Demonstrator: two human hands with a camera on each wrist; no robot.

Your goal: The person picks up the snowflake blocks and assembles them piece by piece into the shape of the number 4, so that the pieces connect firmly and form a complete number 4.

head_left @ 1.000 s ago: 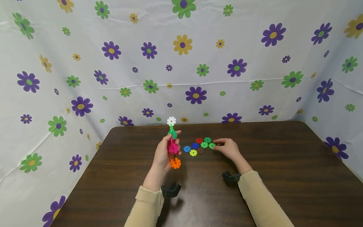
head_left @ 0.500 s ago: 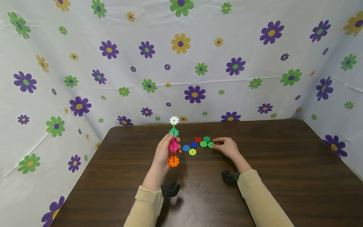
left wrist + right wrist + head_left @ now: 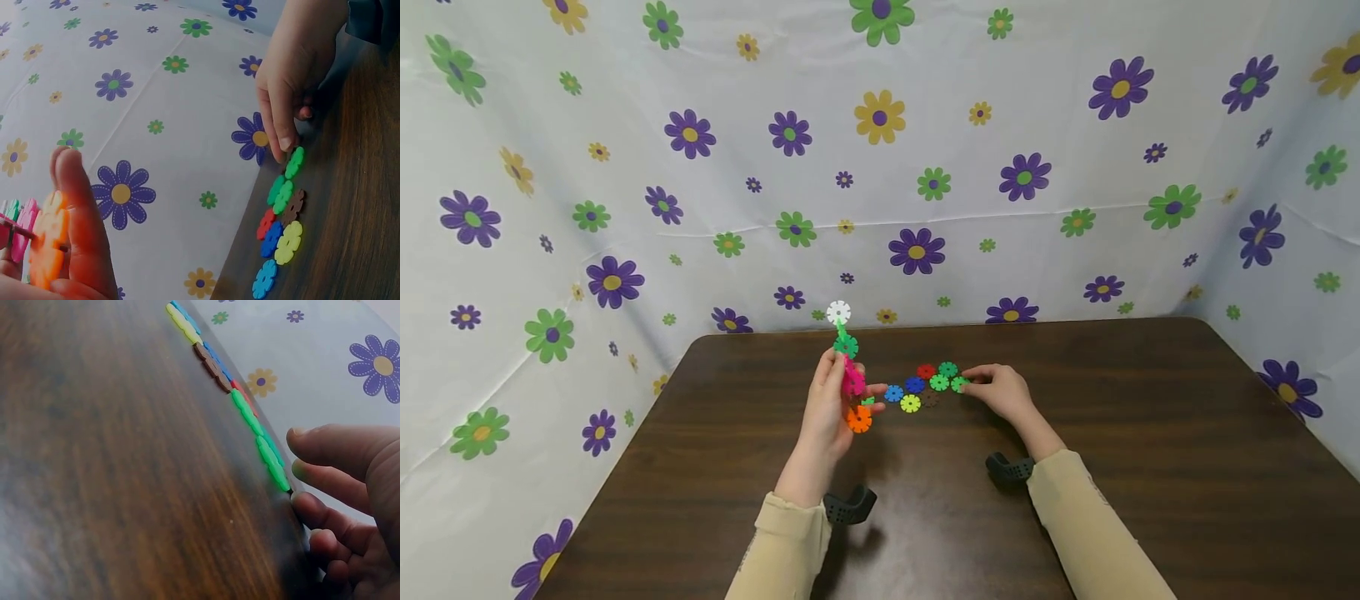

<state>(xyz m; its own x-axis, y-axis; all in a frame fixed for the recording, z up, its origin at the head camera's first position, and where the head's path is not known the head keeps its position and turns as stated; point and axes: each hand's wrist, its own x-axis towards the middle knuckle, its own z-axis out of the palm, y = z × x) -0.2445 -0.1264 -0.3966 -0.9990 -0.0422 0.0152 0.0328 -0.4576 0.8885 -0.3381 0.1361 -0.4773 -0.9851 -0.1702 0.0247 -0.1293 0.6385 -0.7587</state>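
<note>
In the head view my left hand [image 3: 823, 408] holds up a chain of slotted plastic discs. From top to bottom run a white disc [image 3: 838, 312], a teal disc [image 3: 846, 346], a pink disc [image 3: 853, 380] and an orange disc [image 3: 859, 419]. Bright green pieces show between some of them, partly covered by my fingers. My right hand [image 3: 1002, 392] rests low over the table, its fingertips at the edge of a bright green disc [image 3: 272, 464], the rightmost of a flat group. In the right wrist view a gap shows between its upper digits.
On the brown table [image 3: 1112, 467] lie more flat discs: a red disc [image 3: 927, 371], a blue disc [image 3: 915, 385], a light blue disc [image 3: 893, 393], a yellow disc [image 3: 911, 404] and a brown disc [image 3: 930, 398]. A flowered cloth [image 3: 962, 275] hangs behind the table.
My left hand has tilted the chain so its white top leans left, and some of its fingers have stretched to the right. My right hand stays at the bright green disc.
</note>
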